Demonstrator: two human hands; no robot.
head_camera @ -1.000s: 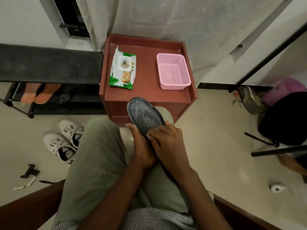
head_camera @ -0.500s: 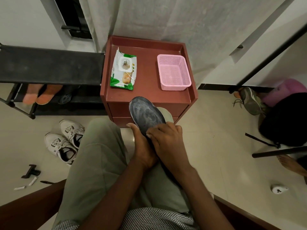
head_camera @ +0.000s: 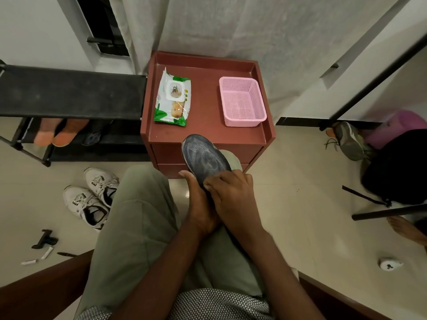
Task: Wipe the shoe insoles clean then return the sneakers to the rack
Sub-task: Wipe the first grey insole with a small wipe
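A dark grey insole (head_camera: 203, 155) juts forward over my right knee, toe end towards the cabinet. My left hand (head_camera: 198, 204) holds it from the left side and beneath, thumb up along its edge. My right hand (head_camera: 233, 197) lies over the heel half with fingers curled, fingertips on the insole's top; no wipe shows under it. The white sneakers (head_camera: 92, 197) sit side by side on the floor at my left. The black shoe rack (head_camera: 69, 93) stands further left, with orange footwear on its lower shelf.
A red-brown cabinet (head_camera: 208, 132) in front carries a pack of wet wipes (head_camera: 172, 98) and a pink basket (head_camera: 242, 102). At the right are a grey shoe (head_camera: 349, 142), a black bag (head_camera: 397, 167) and a person's foot (head_camera: 406, 229). Small items (head_camera: 44, 239) litter the floor at left.
Both hands stay on the insole in nearly the same hold. My right fingertips have shifted only slightly on its surface.
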